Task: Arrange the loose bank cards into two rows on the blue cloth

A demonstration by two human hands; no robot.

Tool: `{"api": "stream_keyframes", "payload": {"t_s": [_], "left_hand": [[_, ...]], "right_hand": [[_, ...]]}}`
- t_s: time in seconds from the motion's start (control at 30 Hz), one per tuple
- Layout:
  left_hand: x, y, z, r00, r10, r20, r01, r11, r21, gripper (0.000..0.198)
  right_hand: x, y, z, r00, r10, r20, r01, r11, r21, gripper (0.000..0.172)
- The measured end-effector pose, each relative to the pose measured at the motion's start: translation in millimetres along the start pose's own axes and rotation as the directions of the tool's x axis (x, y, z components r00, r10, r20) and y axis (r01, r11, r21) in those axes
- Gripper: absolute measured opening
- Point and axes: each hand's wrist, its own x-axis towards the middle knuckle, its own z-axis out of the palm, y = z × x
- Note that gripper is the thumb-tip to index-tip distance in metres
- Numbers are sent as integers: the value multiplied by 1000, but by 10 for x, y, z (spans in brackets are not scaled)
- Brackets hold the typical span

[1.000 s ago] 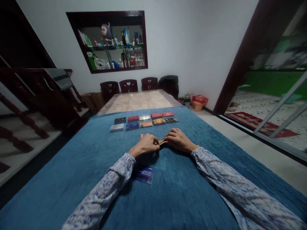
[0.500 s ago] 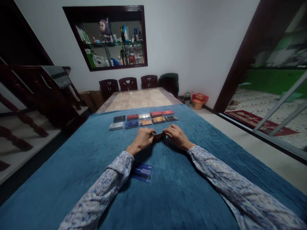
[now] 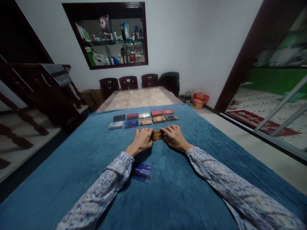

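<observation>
Between my two hands is a gold card (image 3: 157,135), its printed face now showing. My left hand (image 3: 143,139) pinches its left edge, and my right hand (image 3: 174,137) grips its right edge. Beyond them, two rows of card stacks lie on the blue cloth (image 3: 96,153); the near row includes a white stack (image 3: 116,125), a blue stack (image 3: 131,124) and a gold stack (image 3: 159,119). A red stack (image 3: 156,113) is in the far row. Nearer me, a larger blue card (image 3: 142,172) lies flat beside my left sleeve, which covers its left end.
Past the cloth, the bare marble tabletop (image 3: 139,97) extends to dark wooden chairs (image 3: 128,83) at its far end. Wooden railings (image 3: 21,118) stand at the left. An orange bucket (image 3: 198,103) sits on the floor beyond the table's right side.
The card between my hands has tilted from nearly edge-on so that its gold face shows. Both hands keep hold of it and have shifted only slightly.
</observation>
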Motion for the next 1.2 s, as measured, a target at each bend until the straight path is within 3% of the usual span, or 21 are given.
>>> {"api": "stream_keyframes", "payload": {"t_s": [0.17, 0.43, 0.93, 1.2], "left_hand": [[-27, 54, -13, 998, -42, 46, 40, 999, 33, 43], [-4, 25, 56, 997, -55, 63, 57, 998, -28, 42], [17, -28, 147, 999, -48, 11, 49, 997, -60, 42], [26, -60, 174, 1000, -2, 3, 2, 999, -35, 41]], "right_hand": [[-6, 52, 17, 999, 5, 33, -7, 998, 62, 51], [-12, 112, 38, 999, -14, 42, 5, 978, 209, 56], [-13, 78, 158, 999, 14, 41, -21, 983, 180, 54], [-11, 81, 63, 996, 15, 93, -36, 974, 223, 59]]}}
